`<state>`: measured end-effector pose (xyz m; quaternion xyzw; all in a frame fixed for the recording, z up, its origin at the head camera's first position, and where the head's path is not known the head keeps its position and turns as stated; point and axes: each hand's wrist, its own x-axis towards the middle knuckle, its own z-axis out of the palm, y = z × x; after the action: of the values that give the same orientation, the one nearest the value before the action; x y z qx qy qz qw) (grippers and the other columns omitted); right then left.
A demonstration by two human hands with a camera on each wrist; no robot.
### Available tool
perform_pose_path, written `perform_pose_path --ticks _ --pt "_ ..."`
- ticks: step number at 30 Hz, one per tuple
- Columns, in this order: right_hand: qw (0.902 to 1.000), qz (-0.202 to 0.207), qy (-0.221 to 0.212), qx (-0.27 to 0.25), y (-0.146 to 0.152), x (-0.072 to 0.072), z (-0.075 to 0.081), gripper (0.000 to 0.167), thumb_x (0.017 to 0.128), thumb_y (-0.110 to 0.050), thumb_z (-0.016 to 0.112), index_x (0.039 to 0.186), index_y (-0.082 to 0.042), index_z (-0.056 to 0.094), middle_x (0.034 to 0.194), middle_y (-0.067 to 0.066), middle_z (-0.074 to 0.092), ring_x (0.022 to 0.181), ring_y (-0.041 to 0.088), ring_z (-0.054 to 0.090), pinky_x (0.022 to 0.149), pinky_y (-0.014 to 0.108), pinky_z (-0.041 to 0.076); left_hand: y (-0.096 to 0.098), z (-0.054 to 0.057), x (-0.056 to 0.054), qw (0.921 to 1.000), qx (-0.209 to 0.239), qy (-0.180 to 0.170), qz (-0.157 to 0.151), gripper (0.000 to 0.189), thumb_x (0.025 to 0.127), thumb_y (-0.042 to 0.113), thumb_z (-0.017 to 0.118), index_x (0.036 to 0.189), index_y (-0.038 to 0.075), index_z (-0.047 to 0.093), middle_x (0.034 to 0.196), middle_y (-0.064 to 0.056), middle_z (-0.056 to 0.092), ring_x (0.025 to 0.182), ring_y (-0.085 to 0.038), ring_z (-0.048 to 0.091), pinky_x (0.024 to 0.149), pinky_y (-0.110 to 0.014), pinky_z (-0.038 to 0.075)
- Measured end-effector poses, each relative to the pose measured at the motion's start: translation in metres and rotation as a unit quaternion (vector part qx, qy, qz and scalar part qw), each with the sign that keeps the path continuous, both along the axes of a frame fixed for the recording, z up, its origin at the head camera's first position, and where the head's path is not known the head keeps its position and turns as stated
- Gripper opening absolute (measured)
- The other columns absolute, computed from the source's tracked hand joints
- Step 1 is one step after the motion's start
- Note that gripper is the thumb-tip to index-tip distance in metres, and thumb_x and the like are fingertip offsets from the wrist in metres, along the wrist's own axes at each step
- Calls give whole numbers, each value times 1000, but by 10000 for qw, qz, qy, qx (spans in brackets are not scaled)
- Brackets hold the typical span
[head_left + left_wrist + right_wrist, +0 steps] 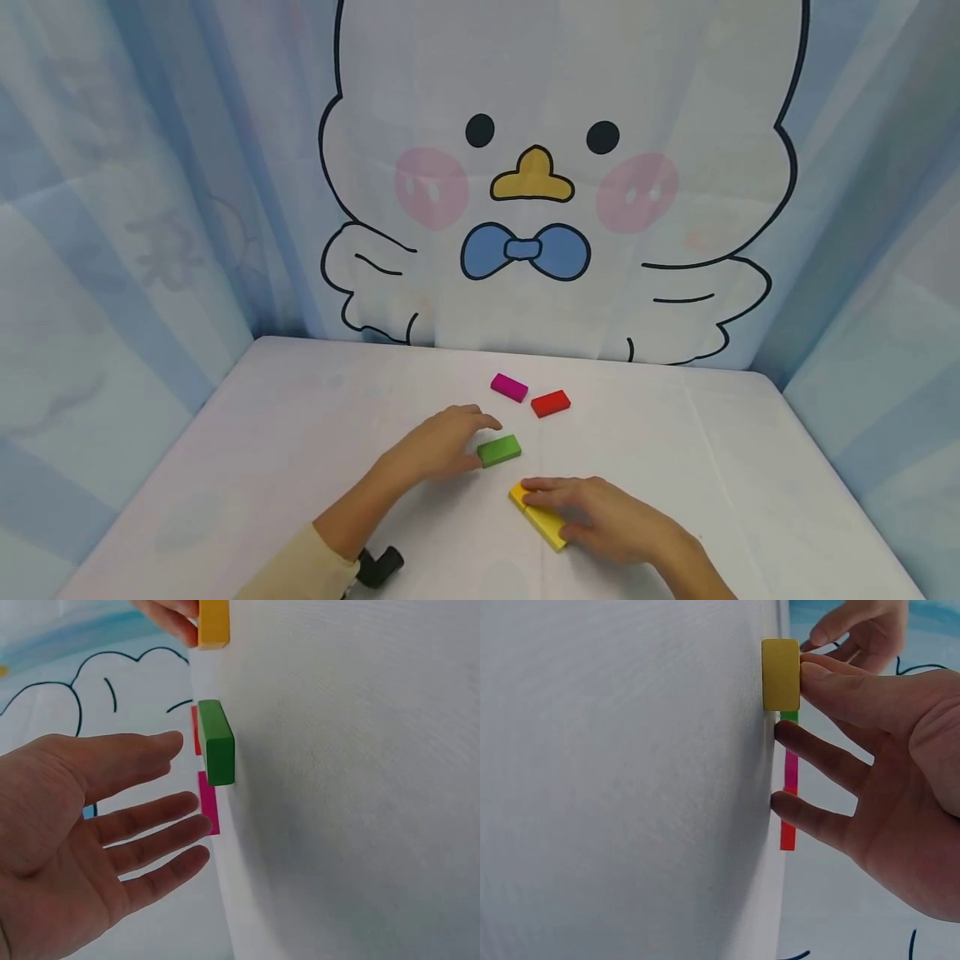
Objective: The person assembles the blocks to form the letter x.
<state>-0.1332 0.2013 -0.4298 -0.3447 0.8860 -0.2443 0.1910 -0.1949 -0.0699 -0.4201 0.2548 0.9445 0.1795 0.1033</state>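
Observation:
My left hand (pixel 444 442) hovers beside a green block (pixel 499 451), its thumb and fingers spread around the block's left end. In the left wrist view a gap shows between the fingertips and the green block (pixel 219 746). Fingertips and thumb of my right hand (pixel 609 517) rest on the top and edge of the yellow blocks (pixel 546 523), two pieces lying end to end with a seam near their far end. In the right wrist view the thumb lies at the upper edge of the yellow block (pixel 781 675), while two other fingers reach down to the table.
Beyond the hands lie a magenta block (pixel 509 387) and a red block (pixel 551 403). A black object (pixel 380 567) sits by the left sleeve. The white table (pixel 750 467) ends at a curtain with a cartoon bird (pixel 540 308); more curtains hang at both sides.

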Motion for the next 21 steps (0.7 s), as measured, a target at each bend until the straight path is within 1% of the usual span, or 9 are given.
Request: perform_pose_path --ticks 4,7,15,21 --pt "10000 -3 -46 -41 0 0 0 53 97 -5 67 147 -24 62 157 -13 52 145 18 52 115 47 47 6 -2 -7 9997 90 -205 -67 54 87 23 86 138 23 68 125 -1 68 110 -14 62 91 -31 60" --pt "9999 -54 -120 -16 -1 0 0 53 97 -6 67 146 -25 62 157 -14 52 145 18 52 115 47 47 9 -4 -11 9992 194 -344 -105 57 85 22 87 139 23 67 121 0 68 105 -12 60 88 -28 59" --pt "9998 -45 -200 -22 -4 -1 -1 52 97 -7 68 146 -24 63 157 -14 51 145 16 51 116 45 46 11 -8 -13 9968 498 -626 -85 58 83 20 88 137 21 67 122 -2 67 110 -15 61 91 -30 60" --pt "10000 18 -13 42 -2 0 2 54 95 -4 68 146 -22 63 157 -11 52 144 17 52 115 43 48 18 -12 -15 9966 528 -617 -160 57 83 18 88 136 20 67 117 0 68 106 -13 61 89 -26 58"
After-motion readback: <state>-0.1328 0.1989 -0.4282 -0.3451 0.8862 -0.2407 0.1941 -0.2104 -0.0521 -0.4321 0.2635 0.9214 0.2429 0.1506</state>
